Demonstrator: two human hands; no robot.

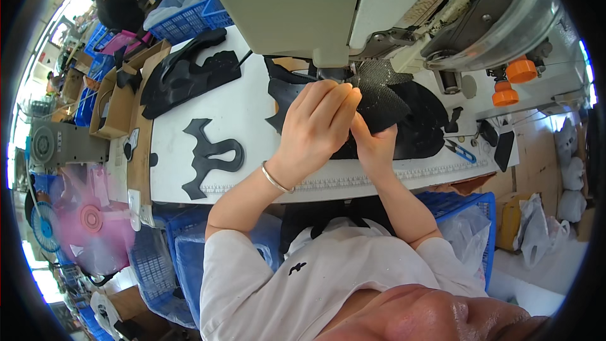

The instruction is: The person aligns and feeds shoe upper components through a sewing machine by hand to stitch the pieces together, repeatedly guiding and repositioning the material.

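My left hand (pixel 317 117), with a silver bangle on its wrist, is raised just in front of the sewing machine's head (pixel 297 12). Its fingers are pressed together, and whatever is between them is hidden. Beside it, my right hand (pixel 377 150) grips the near edge of a black mesh piece (pixel 379 91), thumb on top. That piece reaches back under the machine's needle area, which my left hand partly covers. Larger black shaped pieces (pixel 429 126) lie beneath and to the right. A curved black cut piece (pixel 211 156) rests flat on the white table (pixel 259 151), left of my hands.
Molded black pieces (pixel 189 72) lie at the table's far left. Blue-handled thread snips (pixel 462 151) sit at the right, by a black rectangular object (pixel 504 150). A ruler strip (pixel 353 182) runs along the front edge. Blue crates (pixel 467 215) stand below; a pink fan (pixel 91 220) is at left.
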